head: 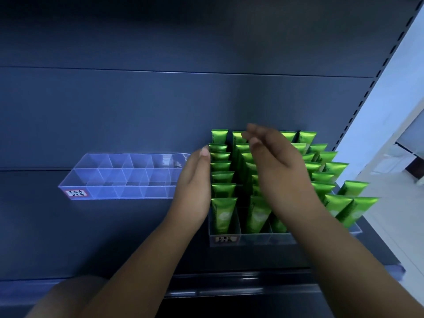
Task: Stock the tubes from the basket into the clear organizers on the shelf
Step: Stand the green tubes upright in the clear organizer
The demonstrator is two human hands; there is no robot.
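Observation:
Several green tubes (222, 214) stand upright in rows inside a clear organizer (257, 239) on the right part of the dark shelf (114, 237). My left hand (195, 184) lies flat, fingers straight, against the organizer's left side beside the leftmost row of tubes. Over the middle rows hovers my right hand (280, 166), fingers relaxed and slightly bent, holding nothing. A second clear organizer (124, 177) with several empty compartments and a red-edged label stands to the left. The basket is out of view.
The shelf's dark back panel (183, 99) rises behind the organizers. A perforated upright (367, 92) bounds the shelf on the right, with a pale floor and wall beyond it. The shelf's front rail (229, 285) runs below my forearms.

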